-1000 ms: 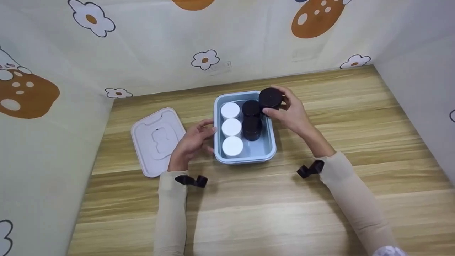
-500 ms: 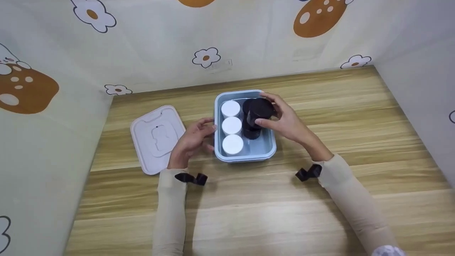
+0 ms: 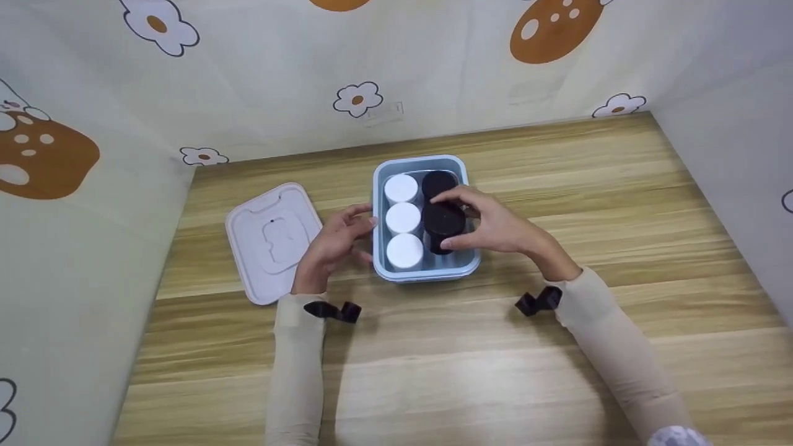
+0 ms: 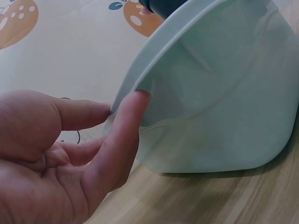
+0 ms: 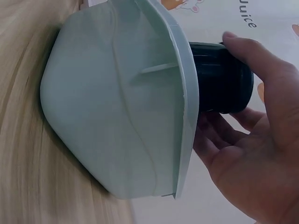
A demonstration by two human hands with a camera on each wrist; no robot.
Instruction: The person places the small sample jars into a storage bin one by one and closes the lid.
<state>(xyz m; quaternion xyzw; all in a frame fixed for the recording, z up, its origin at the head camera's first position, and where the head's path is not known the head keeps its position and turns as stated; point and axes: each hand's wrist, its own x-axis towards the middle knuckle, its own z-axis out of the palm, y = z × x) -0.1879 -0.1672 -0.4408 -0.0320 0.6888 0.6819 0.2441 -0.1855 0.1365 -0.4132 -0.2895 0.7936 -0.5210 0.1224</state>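
Note:
My right hand (image 3: 499,224) holds a black cylindrical jar (image 3: 444,218) between thumb and fingers, over the right side of a light blue plastic bin (image 3: 427,275). In the right wrist view the held jar (image 5: 220,77) stands up past the bin's rim (image 5: 189,102). Behind it in the head view, another black jar (image 3: 438,182) sits in the bin. Three white-lidded jars (image 3: 403,218) line the bin's left side. My left hand (image 3: 333,241) rests its fingertips against the left rim; in the left wrist view the fingers (image 4: 125,116) touch the bin's outer edge.
A pale flat lid (image 3: 263,244) lies on the wooden table (image 3: 458,371), left of the bin and partly behind my left wrist. A printed curtain wall (image 3: 279,80) closes off the back and sides of the table.
My right hand has carried the black jar from beyond the bin's back right rim leftward and toward me, over the right row. My left hand has stayed at the left rim.

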